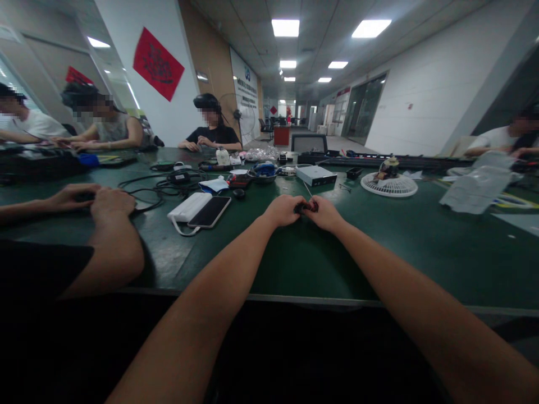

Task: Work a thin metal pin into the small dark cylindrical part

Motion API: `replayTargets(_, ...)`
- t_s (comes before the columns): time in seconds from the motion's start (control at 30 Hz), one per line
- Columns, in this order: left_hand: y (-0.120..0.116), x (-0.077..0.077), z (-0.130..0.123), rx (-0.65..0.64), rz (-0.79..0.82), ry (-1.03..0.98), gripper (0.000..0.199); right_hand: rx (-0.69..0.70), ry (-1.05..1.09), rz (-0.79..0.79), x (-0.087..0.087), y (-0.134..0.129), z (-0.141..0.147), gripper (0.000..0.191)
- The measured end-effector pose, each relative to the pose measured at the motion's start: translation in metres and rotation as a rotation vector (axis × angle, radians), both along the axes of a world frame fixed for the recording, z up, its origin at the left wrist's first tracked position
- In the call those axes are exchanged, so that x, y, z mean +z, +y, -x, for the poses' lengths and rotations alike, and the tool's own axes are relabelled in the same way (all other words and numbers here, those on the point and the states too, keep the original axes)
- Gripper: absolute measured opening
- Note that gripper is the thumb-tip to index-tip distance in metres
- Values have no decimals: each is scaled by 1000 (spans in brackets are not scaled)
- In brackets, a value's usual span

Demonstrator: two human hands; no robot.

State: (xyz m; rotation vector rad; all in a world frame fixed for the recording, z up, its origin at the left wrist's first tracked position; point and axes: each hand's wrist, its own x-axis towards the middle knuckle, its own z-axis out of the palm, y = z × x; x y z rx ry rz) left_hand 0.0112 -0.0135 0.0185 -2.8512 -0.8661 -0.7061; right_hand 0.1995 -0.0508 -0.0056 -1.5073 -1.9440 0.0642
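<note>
Bench: smooth, low sheen, beneath left hand and right hand. Phone, left of left hand: smooth, glossy dark face. Box, beyond right hand: matt, metal-looking top. Grille, right of right hand: white plastic. Packaging, farther right: translucent plastic, glossy.

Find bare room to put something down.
Green tabletop is bare between the right forearm and the white fan grille; also between right and left forearm, up to the front edge. It's crowded beyond the left hand, from the phone to the grey box.
</note>
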Motion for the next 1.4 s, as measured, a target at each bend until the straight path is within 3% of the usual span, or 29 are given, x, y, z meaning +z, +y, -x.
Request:
replayTargets(0.57,3,-2,1,0,1,3,32,-67,62,-62,7,-2,-1,32)
replayTargets(1.4,2,-1,1,8,0,11,35,-94,-169,-49,5,-2,-3,25)
